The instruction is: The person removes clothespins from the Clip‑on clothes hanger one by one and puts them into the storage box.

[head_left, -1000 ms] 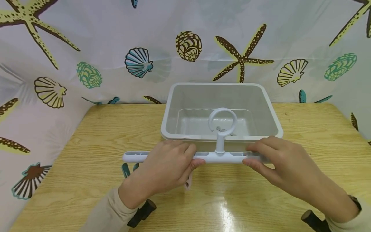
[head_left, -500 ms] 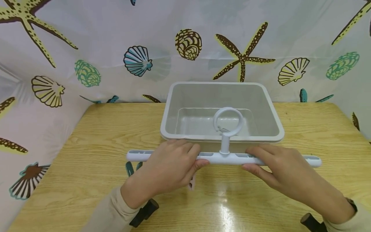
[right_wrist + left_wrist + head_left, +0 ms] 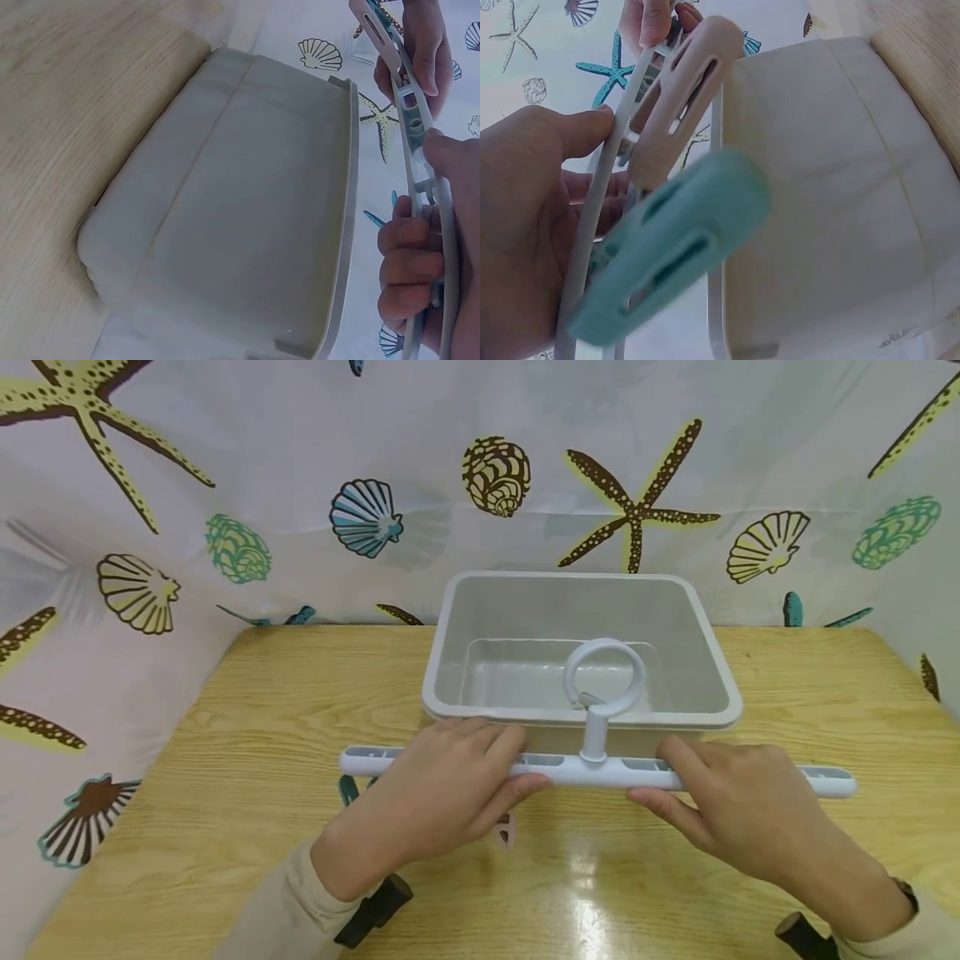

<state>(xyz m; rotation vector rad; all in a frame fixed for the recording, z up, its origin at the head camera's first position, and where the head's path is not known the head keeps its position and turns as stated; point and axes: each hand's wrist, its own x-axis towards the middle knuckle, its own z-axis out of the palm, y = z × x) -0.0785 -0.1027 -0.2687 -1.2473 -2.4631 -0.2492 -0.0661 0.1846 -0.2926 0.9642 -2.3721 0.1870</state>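
Both hands hold a white clip hanger [image 3: 577, 772] level in front of the bin, its round hook [image 3: 603, 677] standing up at the middle. My left hand [image 3: 442, 785] grips the bar left of the hook, thumb along the near side. The bar's right half is gripped by my right hand [image 3: 738, 810]; in the right wrist view its fingers [image 3: 409, 266] curl around the slotted bar. Under the bar hang a pink clip [image 3: 679, 101] and a teal clip [image 3: 679, 244], large in the left wrist view. The left hand mostly hides them from the head camera.
A light grey plastic bin [image 3: 585, 718] stands on the wooden table [image 3: 315, 693] just beyond the hanger. Inside the hook's outline shows a small grey item [image 3: 588, 700]. Behind and beside the table hangs a white cloth [image 3: 420, 435] printed with shells and starfish.
The hanger has shifted a little to the right in front of the bin. Its right end now shows past the right hand. Both hands keep their grip.
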